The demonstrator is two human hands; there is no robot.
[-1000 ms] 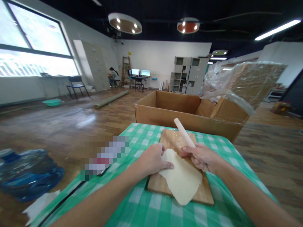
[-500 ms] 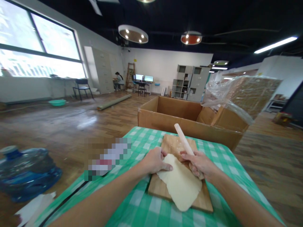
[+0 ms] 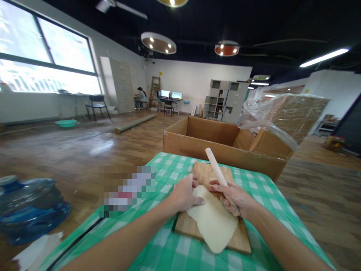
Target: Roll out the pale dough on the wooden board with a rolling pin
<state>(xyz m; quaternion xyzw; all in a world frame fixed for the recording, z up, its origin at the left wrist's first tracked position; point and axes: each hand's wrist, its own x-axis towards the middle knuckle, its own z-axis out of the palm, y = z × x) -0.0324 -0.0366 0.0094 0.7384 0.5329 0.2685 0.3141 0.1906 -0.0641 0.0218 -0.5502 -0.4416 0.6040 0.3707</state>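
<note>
A thin, pale sheet of dough (image 3: 216, 226) with an uneven outline lies on a wooden cutting board (image 3: 239, 246), its near end reaching past the board's front edge. My right hand (image 3: 235, 197) is wrapped round a light wooden rolling pin (image 3: 213, 162), which slants up and away to the left over the dough's right side. At the dough's upper left edge is my left hand (image 3: 186, 194), its thumb resting on the sheet and its fingers apart from the thumb near the board. The left fingertips are partly hidden.
A green-and-white checked cloth (image 3: 262, 188) covers the table. Beyond its far edge stands a large open cardboard box (image 3: 197, 141). A pixelated object (image 3: 129, 192) with a black cord lies at the left, near a water jug (image 3: 31, 203). Far back, a person (image 3: 141, 96) sits.
My right fingers have shifted slightly up and left with the rolling pin. My left hand looks a little more spread; its thumb stays on the dough. The view has shifted slightly.
</note>
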